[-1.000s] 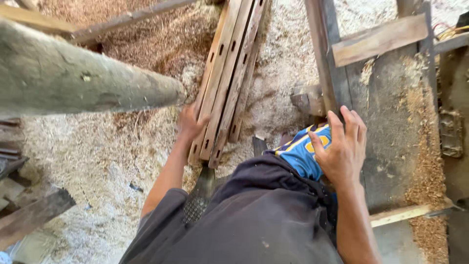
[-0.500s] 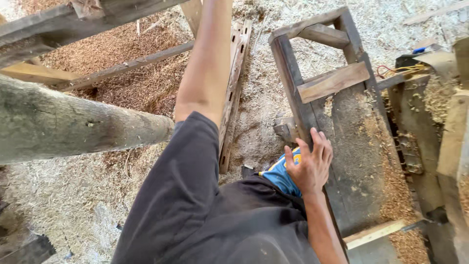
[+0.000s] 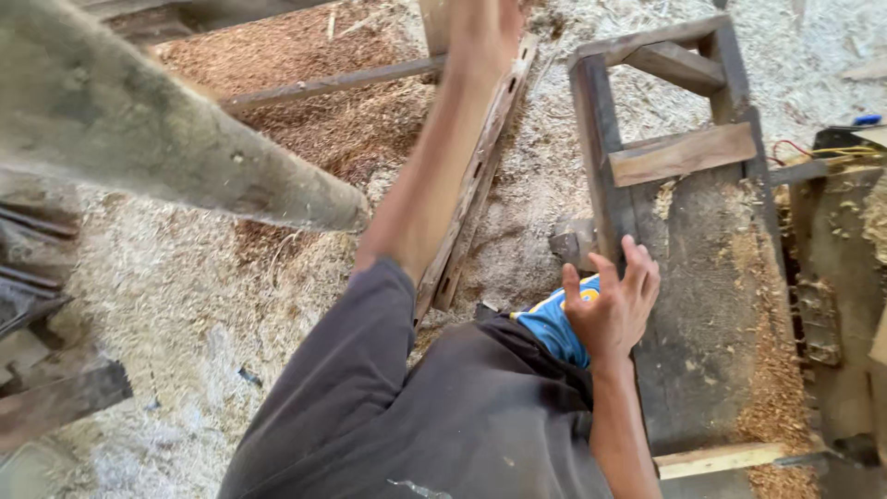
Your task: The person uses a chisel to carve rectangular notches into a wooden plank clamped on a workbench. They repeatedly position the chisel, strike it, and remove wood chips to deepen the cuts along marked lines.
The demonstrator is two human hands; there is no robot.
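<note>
— Weathered grey wood, that long stack of narrow slotted planks (image 3: 471, 199): where does it lie from the hands?

— Ahead of the person, its long axis running away and slightly right over the sawdust-strewn floor (image 3: 166, 305). The left hand (image 3: 480, 28) reaches out along it to the far end; the top edge of the view cuts off the fingers, so I cannot tell whether they grip the planks.

— And the other hand?

— The right hand (image 3: 612, 310) sits near the body, fingers (image 3: 633, 263) spread and loose, grasping nothing, resting against the upright post of the dark wooden bench (image 3: 702, 305). So the left is clearly the nearer one to the planks.

— Anything in the way?

— A thick pale round log (image 3: 176, 157) crosses on the left, its end just beside the outstretched forearm. A thin dark wooden rail (image 3: 323, 88) runs across and meets the planks farther out.
</note>
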